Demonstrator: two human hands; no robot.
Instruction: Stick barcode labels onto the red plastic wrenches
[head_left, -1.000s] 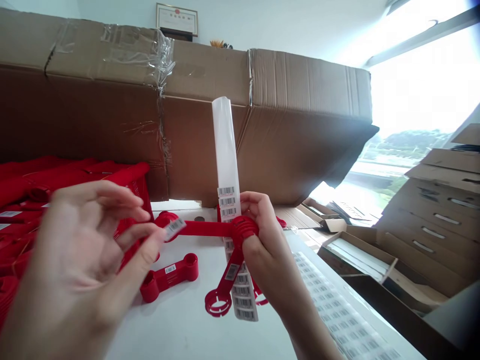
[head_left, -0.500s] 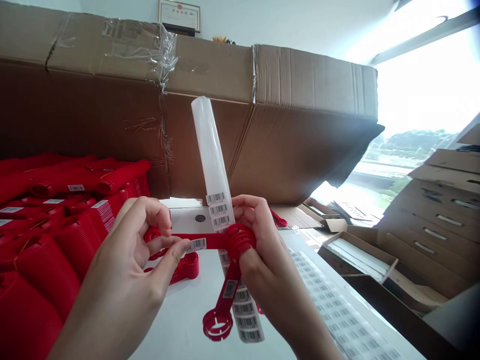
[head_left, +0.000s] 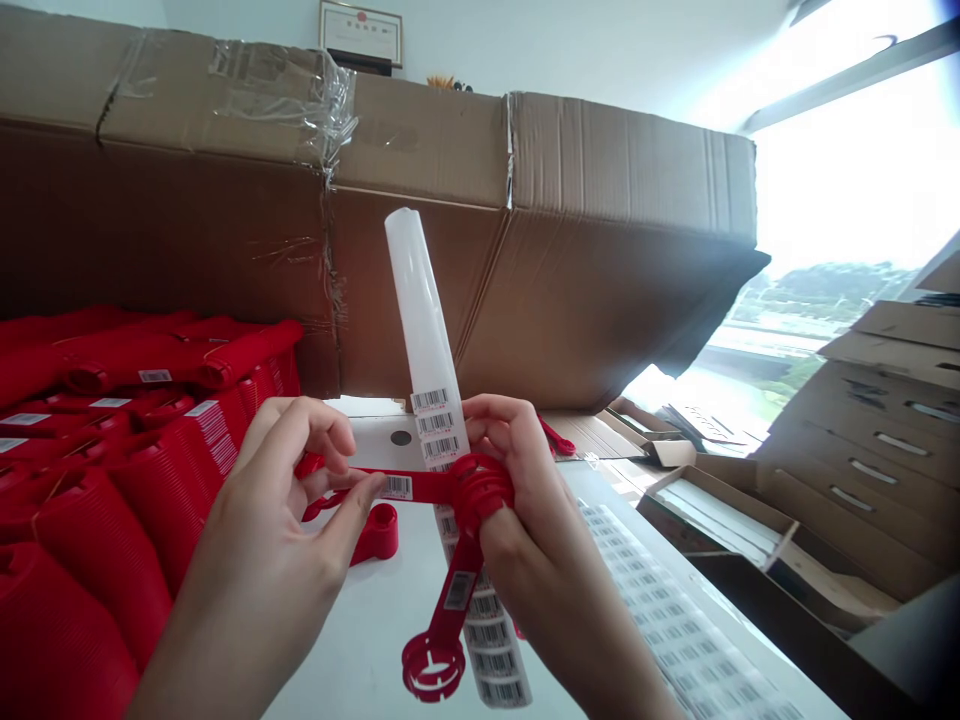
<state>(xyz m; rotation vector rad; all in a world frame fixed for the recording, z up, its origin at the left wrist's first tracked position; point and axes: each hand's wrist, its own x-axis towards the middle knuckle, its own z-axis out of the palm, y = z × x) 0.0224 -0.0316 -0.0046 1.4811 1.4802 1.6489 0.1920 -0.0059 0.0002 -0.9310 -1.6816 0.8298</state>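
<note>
My left hand is closed, thumb and finger pinching a flat red plastic strip beside its barcode label. In my right hand are the ring ends of several red plastic pieces, held together with a long strip of barcode labels. The label strip's upper part is a curled blank white backing. A labelled red arm with a slotted ring end hangs down below my right hand. Another red piece lies on the table behind my left hand, partly hidden.
Stacks of red plastic pieces, some labelled, stand at the left. A sheet of barcode labels lies on the white table at the right. Large cardboard boxes form a wall behind. Open cartons stand at the right.
My left hand has shifted slightly right, its thumb still at the label's left edge. The held red pieces and label strip have dropped slightly.
</note>
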